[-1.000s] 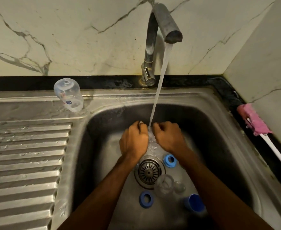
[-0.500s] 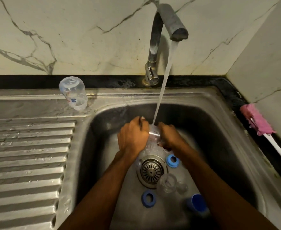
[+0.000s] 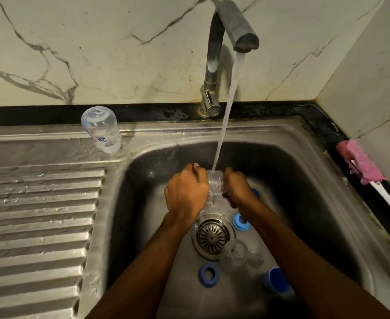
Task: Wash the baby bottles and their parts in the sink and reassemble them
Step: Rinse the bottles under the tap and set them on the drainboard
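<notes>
Since a second ago: our hands sit a touch further apart, so the clear bottle (image 3: 215, 189) now shows between them instead of hiding behind our knuckles. The loose bits in the basin haven't budged.
Left hand (image 3: 187, 192): fingers curled round the bottle's left side, back of the hand facing us.
Right hand (image 3: 236, 189): fingers curled round the bottle's right side, gripping it too.
Bottle we're washing: held over the basin, just above the drain strainer (image 3: 212, 236), with bubbly water running over it.
Water stream (image 3: 226, 111): falls from the faucet (image 3: 212, 72) straight onto the top of the bottle.
Blue rings: one (image 3: 240, 223) just beside our right wrist, another (image 3: 209, 273) lying flat near the front of the sink (image 3: 304, 180).
Blue cap (image 3: 276, 282): partly tucked under our right forearm.
Clear pieces (image 3: 234, 255): sit between the strainer and the cap. We can't tell exactly which parts they are.
Second bottle (image 3: 102, 130): upside down on the drainboard (image 3: 39, 226), near the back corner.
Pink brush (image 3: 362, 162): lies on the dark counter to the right of the sink.
</notes>
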